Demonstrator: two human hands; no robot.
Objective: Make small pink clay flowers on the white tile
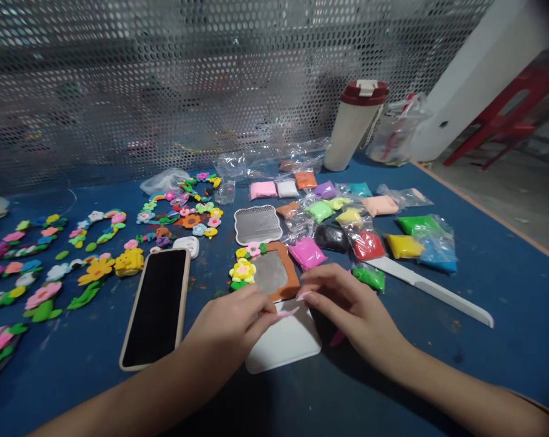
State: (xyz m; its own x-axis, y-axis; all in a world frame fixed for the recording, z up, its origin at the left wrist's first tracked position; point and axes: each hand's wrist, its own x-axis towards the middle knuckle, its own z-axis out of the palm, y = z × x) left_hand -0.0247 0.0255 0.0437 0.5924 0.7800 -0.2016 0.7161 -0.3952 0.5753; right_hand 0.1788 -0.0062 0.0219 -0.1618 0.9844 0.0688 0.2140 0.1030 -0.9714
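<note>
My left hand (238, 315) pinches a thin strip of pink clay (287, 314) that points right. Facing it, my right hand (342, 303) holds a small pink clay piece (304, 296) between thumb and fingers. Both hands hover over a white board (286, 343). Just behind them lies a mirror (270, 272) with a brown clay border and yellow and pink flowers on its left side. A second mirror with a white wavy frame (258, 224) rests farther back.
A phone (156, 306) lies left of my hands, among flower-shaped clay pieces (96, 269). Colored clay packets (367, 244), a white comb-like tool (433, 290) and a tumbler (353, 124) are at the right. Perforated metal (165, 91) stands behind the blue table (497, 364).
</note>
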